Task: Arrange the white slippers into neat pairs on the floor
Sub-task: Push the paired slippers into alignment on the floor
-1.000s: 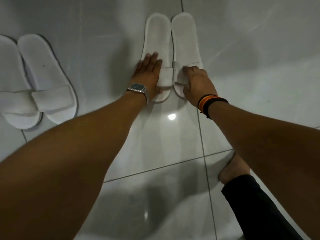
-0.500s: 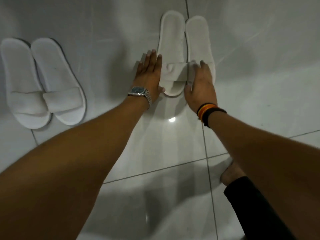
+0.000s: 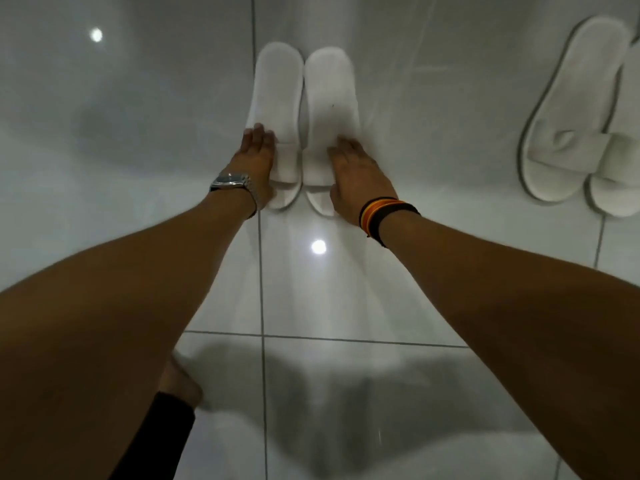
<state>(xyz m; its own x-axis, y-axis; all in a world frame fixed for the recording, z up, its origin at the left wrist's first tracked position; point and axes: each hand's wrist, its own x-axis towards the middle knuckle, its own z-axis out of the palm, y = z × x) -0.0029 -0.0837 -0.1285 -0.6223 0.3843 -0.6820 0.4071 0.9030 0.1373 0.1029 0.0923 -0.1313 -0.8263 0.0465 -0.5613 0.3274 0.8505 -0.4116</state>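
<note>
Two white slippers lie side by side on the glossy tiled floor, heels pointing away from me. My left hand [image 3: 254, 164], with a watch on the wrist, presses against the strap and outer edge of the left slipper [image 3: 275, 91]. My right hand [image 3: 356, 178], wearing striped wristbands, lies over the strap and outer side of the right slipper [image 3: 330, 95]. Both hands hide much of the straps. A narrow gap separates the two slippers.
Another pair of white slippers [image 3: 568, 116] lies on the floor at the right edge, partly cut off. My bare foot [image 3: 180, 382] and black trouser leg [image 3: 156, 438] are at the lower left. Grout lines cross the grey tiles [image 3: 104, 133].
The view has swung. The pair seen at the left earlier is gone, and a pair now lies at the right. My foot shows at the lower left instead of the lower right.
</note>
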